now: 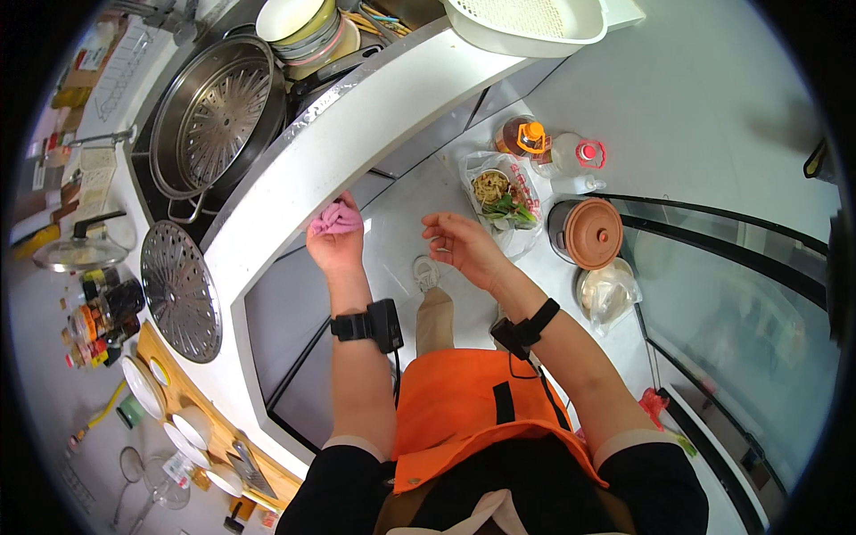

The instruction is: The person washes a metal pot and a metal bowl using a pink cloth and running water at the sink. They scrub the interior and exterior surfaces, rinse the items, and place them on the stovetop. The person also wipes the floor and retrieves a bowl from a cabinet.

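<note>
Bunched in my left hand (338, 247) is a pink cloth (336, 219), held against the front edge of the white countertop (394, 120). My right hand (465, 244) hangs in the air over the floor with its fingers loosely curled and apart, holding nothing. Beyond the right hand, on the floor, lies a plastic bag (518, 241) with a bowl of food (491, 187) and green leafy vegetables (511, 214) in it. On the stove to the left sits a large steel steamer pot (224, 120) with a perforated plate inside. A second perforated steamer plate (180, 291) rests on the counter below it.
Stacked bowls (307, 33) and a white plastic basket (528, 33) stand at the counter's far end. A wooden board (221, 448) carries dishes and a cleaver (251, 473). On the floor at right are bottles (572, 155) and a brown-lidded pot (592, 234), beside a glass door (742, 301).
</note>
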The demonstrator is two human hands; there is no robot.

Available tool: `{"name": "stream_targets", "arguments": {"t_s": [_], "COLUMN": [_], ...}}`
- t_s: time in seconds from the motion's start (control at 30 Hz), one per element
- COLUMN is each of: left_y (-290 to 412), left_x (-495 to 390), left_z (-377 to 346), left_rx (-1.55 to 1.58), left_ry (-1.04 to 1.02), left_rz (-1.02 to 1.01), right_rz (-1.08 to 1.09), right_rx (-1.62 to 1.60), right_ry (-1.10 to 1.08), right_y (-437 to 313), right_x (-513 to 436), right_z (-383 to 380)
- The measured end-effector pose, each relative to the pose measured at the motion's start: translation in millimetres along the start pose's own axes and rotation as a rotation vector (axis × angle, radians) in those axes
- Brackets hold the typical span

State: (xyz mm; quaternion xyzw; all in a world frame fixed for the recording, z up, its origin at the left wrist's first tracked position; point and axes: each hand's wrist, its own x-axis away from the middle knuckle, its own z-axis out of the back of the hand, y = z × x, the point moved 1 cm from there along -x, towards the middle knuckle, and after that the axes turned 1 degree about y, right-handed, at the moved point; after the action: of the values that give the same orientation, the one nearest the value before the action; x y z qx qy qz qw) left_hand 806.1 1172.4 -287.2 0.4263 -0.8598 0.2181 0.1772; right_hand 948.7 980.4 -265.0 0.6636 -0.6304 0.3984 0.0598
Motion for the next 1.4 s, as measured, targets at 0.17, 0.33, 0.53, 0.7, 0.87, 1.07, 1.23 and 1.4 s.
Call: {"name": "stream_targets", "arguments": {"t_s": [0.17,0.33,0.53,0.7,0.87,1.07,1.23,1.4], "left_y": [6,-1,-3,21,42,79,87,87], "left_x": [8,16,90,155,215,241,237,244], "left_z": [-5,-4,27,50,55,67,84,81], "left_rx": [0.269,0.113,-0.401,-0.716,-1.301,-1.619,-1.685,-1.616], "left_ry": [0.056,-0.062,0.211,0.336,0.665,0.574,0.509,0.537], "left_rz": [0.260,0.160,-0.178,-0.210,-0.530,-0.923,-1.027,-0.919], "right_rz": [0.006,-0.016,-0.072,-0.136,-0.093,0.765,0.516,0.321], "right_rx": [-0.023,0.011,0.081,0.257,0.977,2.332,2.872,2.884], "right_ry": [0.081,0.144,0.142,0.063,-0.036,-0.313,-0.097,0.165], "right_y": [6,7,11,21,26,31,21,13], "right_x": [-9,9,37,44,9,-83,-162,-205], "right_z": [5,22,38,42,19,-38,-73,-67]}}
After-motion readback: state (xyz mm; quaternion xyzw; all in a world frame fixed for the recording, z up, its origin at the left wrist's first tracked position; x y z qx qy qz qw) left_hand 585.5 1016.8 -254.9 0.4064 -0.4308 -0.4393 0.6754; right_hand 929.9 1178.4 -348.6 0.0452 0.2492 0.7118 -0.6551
